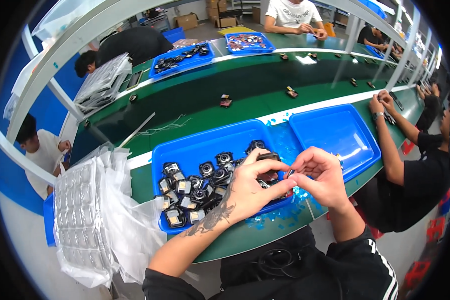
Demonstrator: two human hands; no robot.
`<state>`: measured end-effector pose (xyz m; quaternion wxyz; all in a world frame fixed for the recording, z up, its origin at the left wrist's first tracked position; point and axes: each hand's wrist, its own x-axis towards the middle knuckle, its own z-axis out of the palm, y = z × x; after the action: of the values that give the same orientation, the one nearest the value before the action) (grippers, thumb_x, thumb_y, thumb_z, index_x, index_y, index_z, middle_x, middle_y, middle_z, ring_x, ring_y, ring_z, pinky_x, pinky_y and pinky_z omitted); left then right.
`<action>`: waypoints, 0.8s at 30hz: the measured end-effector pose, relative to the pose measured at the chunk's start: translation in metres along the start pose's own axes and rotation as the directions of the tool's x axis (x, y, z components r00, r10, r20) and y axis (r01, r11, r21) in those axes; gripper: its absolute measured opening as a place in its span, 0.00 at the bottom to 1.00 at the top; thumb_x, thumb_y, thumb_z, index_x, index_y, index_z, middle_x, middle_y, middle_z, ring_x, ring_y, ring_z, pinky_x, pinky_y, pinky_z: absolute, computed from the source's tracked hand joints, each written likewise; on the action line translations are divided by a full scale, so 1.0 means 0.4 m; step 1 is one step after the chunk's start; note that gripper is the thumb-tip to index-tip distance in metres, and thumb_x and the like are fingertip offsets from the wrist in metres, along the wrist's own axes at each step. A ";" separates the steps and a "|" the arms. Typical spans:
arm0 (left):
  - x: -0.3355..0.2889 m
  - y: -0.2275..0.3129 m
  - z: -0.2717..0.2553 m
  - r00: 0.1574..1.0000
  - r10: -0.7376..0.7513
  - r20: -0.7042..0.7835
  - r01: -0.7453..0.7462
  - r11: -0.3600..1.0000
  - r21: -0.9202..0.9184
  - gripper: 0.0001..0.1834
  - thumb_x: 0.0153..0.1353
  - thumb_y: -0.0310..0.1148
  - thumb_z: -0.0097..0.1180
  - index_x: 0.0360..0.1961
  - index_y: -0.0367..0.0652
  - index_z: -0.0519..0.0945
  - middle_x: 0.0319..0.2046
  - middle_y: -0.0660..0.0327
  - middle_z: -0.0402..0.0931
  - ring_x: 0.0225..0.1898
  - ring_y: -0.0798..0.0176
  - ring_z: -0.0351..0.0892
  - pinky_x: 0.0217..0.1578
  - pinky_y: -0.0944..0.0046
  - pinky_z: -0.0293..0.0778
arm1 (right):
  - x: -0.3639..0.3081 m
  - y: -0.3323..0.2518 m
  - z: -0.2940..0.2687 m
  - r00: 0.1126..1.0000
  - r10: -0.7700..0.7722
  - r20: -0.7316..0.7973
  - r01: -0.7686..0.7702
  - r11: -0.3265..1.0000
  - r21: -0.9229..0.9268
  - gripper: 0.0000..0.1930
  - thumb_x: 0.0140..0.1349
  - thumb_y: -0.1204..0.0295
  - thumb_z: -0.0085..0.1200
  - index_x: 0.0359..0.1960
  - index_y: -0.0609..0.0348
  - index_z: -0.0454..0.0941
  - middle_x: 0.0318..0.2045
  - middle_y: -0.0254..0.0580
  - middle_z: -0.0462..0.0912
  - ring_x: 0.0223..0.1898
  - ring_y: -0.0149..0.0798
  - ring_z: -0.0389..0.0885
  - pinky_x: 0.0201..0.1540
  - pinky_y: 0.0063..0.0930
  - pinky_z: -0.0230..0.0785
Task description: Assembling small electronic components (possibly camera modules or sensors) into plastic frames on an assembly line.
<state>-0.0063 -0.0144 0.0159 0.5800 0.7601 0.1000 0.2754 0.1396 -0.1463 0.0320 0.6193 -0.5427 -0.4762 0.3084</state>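
My left hand (252, 185) is closed around a small black device (269, 156), mostly hidden behind the fingers. My right hand (319, 176) meets it from the right, thumb and forefinger pinched near the left fingertips on a tiny piece (288, 173) too small to name. Beneath and left of the hands, a blue tray (157, 155) holds many small black camera-like units (206, 169) with round lenses, some turned to show grey or tan backs. Small blue film scraps (285, 212) lie scattered on the table around the tray's right side.
A second blue tray (335, 131) stands at the right. Clear plastic trays in wrapping (80, 215) are stacked at the left. Beyond runs a green conveyor belt (185, 102) carrying spaced units (291, 92). Grey frame posts cross overhead; a co-worker (415, 165) sits close on the right.
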 end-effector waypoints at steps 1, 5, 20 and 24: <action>-0.001 0.003 -0.007 1.000 -0.001 -0.012 0.001 1.000 0.002 0.19 0.51 0.36 0.72 0.43 0.40 0.85 0.44 0.58 0.74 0.36 0.68 0.78 0.39 0.69 0.76 | 0.004 0.001 0.009 1.000 0.000 0.012 0.000 1.000 0.001 0.08 0.59 0.83 0.60 0.39 0.66 0.75 0.35 0.40 0.82 0.36 0.27 0.83 0.41 0.19 0.76; -0.001 0.022 -0.027 0.999 0.009 -0.039 -0.005 0.997 0.082 0.15 0.49 0.31 0.73 0.39 0.38 0.86 0.38 0.58 0.78 0.39 0.66 0.77 0.42 0.66 0.75 | 0.014 0.003 0.021 1.000 -0.010 -0.001 0.010 0.998 -0.063 0.08 0.60 0.82 0.58 0.39 0.67 0.75 0.34 0.40 0.82 0.36 0.27 0.83 0.41 0.19 0.76; -0.015 -0.003 0.010 0.945 0.240 -0.224 -0.170 0.941 0.294 0.12 0.52 0.22 0.67 0.40 0.39 0.87 0.39 0.55 0.78 0.36 0.65 0.82 0.37 0.69 0.76 | 0.025 0.018 0.049 0.989 -0.076 -0.128 0.056 0.987 -0.149 0.04 0.62 0.82 0.56 0.36 0.67 0.73 0.31 0.39 0.82 0.33 0.23 0.81 0.35 0.16 0.74; -0.018 0.016 0.011 0.951 0.121 -0.286 -0.061 0.976 0.209 0.11 0.53 0.22 0.66 0.39 0.38 0.87 0.37 0.57 0.79 0.34 0.66 0.81 0.36 0.69 0.76 | 0.043 0.009 0.067 0.955 -0.269 -0.124 0.193 0.883 -0.429 0.04 0.60 0.84 0.56 0.34 0.66 0.73 0.31 0.43 0.79 0.34 0.30 0.81 0.34 0.20 0.74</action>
<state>-0.0111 -0.0234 0.0190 0.4665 0.7677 0.1777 0.4017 0.1214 -0.1198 0.0317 0.5638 -0.6255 -0.5342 0.0746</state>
